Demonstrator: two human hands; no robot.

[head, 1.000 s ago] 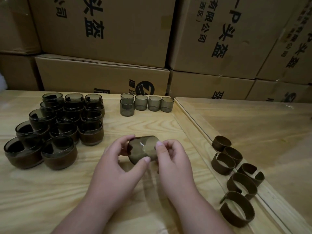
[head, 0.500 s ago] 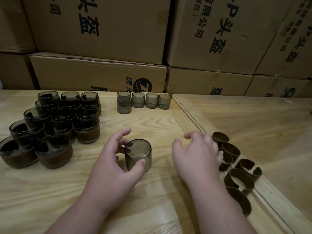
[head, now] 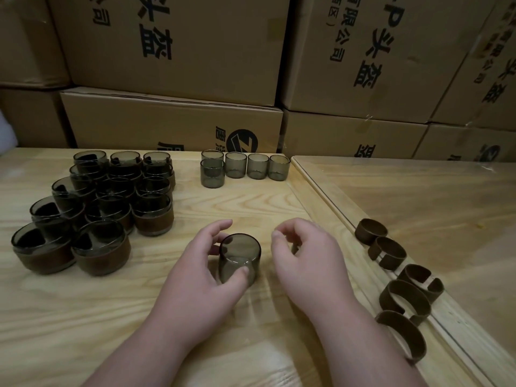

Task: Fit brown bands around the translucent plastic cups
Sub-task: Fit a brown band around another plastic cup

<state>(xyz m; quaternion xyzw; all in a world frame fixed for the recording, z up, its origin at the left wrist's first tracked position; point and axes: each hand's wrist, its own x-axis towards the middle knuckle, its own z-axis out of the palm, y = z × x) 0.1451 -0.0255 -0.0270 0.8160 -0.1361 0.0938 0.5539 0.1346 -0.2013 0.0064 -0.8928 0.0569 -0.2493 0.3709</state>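
The left hand (head: 205, 270) is curled around the translucent cup (head: 239, 257), thumb on the near wall, fingers behind it; the cup stands upright on the wooden table (head: 83, 317), approx. in the middle. The right hand (head: 308, 259) hovers just beside the cup with fingers loosely curled, and I cannot tell if it holds sth. The brown bands (head: 391, 275) lie to the right. Vs. half a sec ago, the right hand came back from the bands toward the cup.

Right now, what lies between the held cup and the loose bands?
In the head view, the right hand lies between the cup and the bands.
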